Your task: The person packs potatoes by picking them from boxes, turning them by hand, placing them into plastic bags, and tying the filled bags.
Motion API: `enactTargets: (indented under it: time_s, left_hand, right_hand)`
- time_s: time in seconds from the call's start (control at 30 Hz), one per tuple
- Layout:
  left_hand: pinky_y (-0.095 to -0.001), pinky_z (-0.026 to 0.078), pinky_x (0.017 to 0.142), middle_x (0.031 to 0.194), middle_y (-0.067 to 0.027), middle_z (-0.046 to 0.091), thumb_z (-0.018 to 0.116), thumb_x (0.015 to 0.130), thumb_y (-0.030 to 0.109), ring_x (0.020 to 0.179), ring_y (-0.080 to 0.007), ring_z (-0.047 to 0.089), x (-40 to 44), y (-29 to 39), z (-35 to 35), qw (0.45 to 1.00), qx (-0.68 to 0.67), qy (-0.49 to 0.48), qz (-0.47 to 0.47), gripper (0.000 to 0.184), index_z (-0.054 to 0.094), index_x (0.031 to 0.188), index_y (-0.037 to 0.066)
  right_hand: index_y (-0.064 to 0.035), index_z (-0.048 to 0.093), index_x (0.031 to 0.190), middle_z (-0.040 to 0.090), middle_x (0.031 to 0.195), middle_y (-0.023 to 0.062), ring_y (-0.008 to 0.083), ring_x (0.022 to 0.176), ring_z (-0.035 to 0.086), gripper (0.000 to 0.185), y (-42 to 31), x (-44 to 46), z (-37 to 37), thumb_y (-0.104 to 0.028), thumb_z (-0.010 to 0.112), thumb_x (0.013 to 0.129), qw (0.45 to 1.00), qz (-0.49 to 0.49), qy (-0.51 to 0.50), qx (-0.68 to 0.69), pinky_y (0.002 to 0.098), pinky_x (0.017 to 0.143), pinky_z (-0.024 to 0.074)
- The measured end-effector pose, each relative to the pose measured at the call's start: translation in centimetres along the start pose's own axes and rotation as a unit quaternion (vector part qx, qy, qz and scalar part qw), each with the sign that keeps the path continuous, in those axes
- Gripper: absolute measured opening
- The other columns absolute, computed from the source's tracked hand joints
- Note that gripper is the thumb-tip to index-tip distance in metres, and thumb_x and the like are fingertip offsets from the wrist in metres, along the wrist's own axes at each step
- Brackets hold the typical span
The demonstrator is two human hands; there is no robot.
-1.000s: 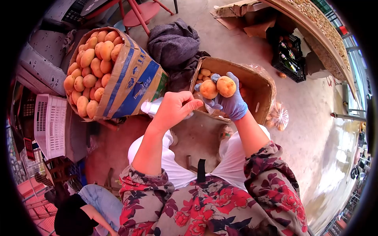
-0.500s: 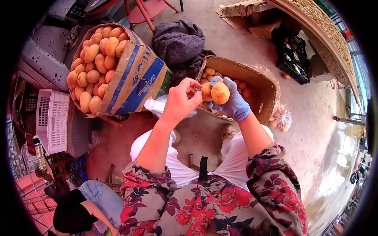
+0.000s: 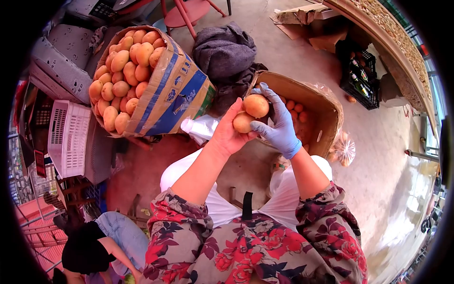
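Two round orange-yellow fruits, apricots or small mangoes by their look, are held together between my hands. My bare left hand (image 3: 229, 132) cups the lower fruit (image 3: 243, 122) from the left and below. My right hand (image 3: 280, 125), in a blue glove, curls round the upper fruit (image 3: 256, 105) from the right, its thumb reaching to the lower one. Just beyond them, an open cardboard box (image 3: 326, 111) has several more orange fruits (image 3: 294, 110) inside; my hands hide part of its near left side.
A tilted carton (image 3: 177, 94) heaped with orange-yellow fruits stands at left. Dark cloth (image 3: 224, 49) lies between the boxes. Around are a white plastic crate (image 3: 71, 142), a black crate (image 3: 360, 78), a bagged bundle (image 3: 344, 149) and a red stool (image 3: 191, 14). Another person (image 3: 101, 246) bends at lower left.
Both fruits have turned and shifted in my hands. My left hand has gone from a fingertip pinch to cupping the lower fruit; the gloved right fingers have opened around the upper one.
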State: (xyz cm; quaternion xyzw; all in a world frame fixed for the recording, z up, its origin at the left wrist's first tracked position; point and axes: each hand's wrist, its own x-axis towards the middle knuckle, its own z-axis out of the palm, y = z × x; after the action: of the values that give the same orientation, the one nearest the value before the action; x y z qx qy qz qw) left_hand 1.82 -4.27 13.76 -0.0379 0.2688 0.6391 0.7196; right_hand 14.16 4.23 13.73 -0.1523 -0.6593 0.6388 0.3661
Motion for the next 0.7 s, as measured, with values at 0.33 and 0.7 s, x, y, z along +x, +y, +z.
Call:
enactTargets:
  time_s: [0.33, 0.7]
  left_hand:
    - [-0.0246, 0.045, 0.052, 0.096, -0.0073, 0.06, 0.045, 0.09, 0.041, 0.079, -0.0178, 0.058, 0.0, 0.6, -0.6, 0.994, -0.044, -0.076, -0.061, 0.038, 0.054, 0.109, 0.009]
    - [-0.0355, 0.04, 0.094, 0.121, -0.0132, 0.049, 0.027, 0.094, 0.049, 0.11, -0.0223, 0.05, 1.1, 0.7, 3.1, 0.984, 0.163, -0.032, 0.067, 0.059, 0.037, 0.127, 0.001]
  right_hand:
    - [-0.0013, 0.044, 0.129, 0.052, 0.123, 0.0073, 0.0085, 0.079, 0.054, 0.045, -1.9, -0.1, -1.8, -0.011, 0.056, 0.087, 0.969, 0.135, -0.052, 0.2, 0.0207, 0.07, 0.0462]
    - [-0.0105, 0.047, 0.124, 0.04, 0.121, 0.013, 0.0257, 0.113, 0.043, 0.076, -1.2, 1.3, -2.5, -0.03, 0.082, 0.059, 0.965, 0.012, -0.048, -0.259, 0.0336, 0.097, 0.0366]
